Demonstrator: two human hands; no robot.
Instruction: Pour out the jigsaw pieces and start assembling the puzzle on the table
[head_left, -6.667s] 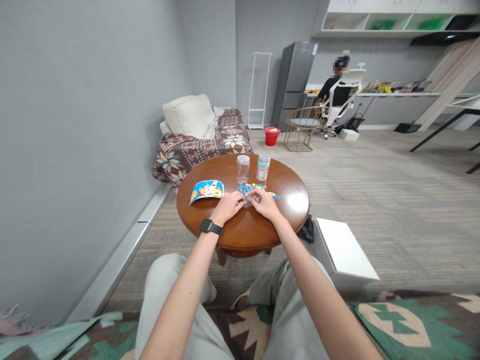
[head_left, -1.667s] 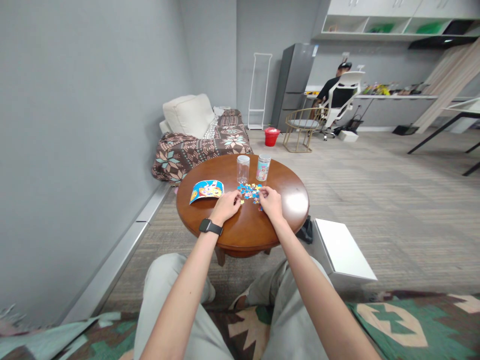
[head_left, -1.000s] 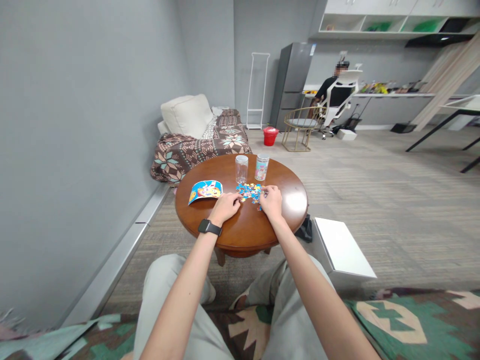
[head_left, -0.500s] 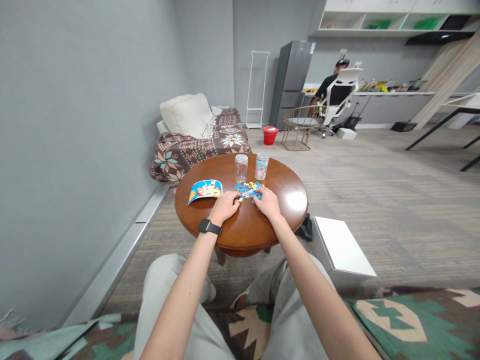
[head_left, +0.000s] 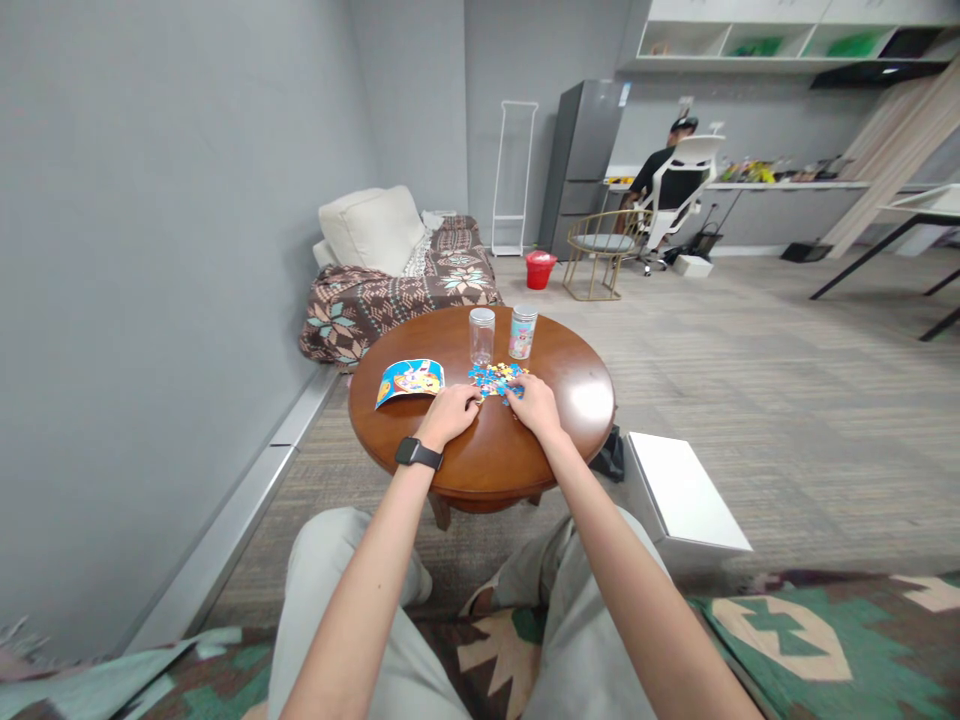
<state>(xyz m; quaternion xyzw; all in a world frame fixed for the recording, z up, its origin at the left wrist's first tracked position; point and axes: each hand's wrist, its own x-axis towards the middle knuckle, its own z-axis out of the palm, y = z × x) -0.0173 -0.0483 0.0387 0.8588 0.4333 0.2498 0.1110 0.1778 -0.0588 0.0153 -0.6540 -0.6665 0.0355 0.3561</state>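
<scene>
A pile of small jigsaw puzzle pieces (head_left: pixel 495 376), mostly blue and yellow, is spread on the round wooden table (head_left: pixel 480 465). At the pile's left edge rests my left hand (head_left: pixel 452 411), fingers loosely bent, thumb apart from them. My right hand (head_left: pixel 535 404) lies at the right edge with its fingers apart, the tips among the pieces. Neither hand shows a piece lifted, though the fingertips are small and partly hidden. A curved picture sheet (head_left: pixel 411 379) is left of my left hand. Behind the pile stand a clear jar (head_left: pixel 482 338) and a printed jar (head_left: pixel 523 335), both lidded.
A white box (head_left: pixel 686 490) sits on the floor right of the table. Beyond the table are a patterned sofa (head_left: pixel 397 300), a red bin (head_left: pixel 539 270) and a gold-framed chair (head_left: pixel 600 245). A person (head_left: pixel 656 172) sits near the kitchen counter.
Both hands stay almost in the same place at the pile. The right fingers shift very slightly among the pieces; the jars and picture sheet stay put.
</scene>
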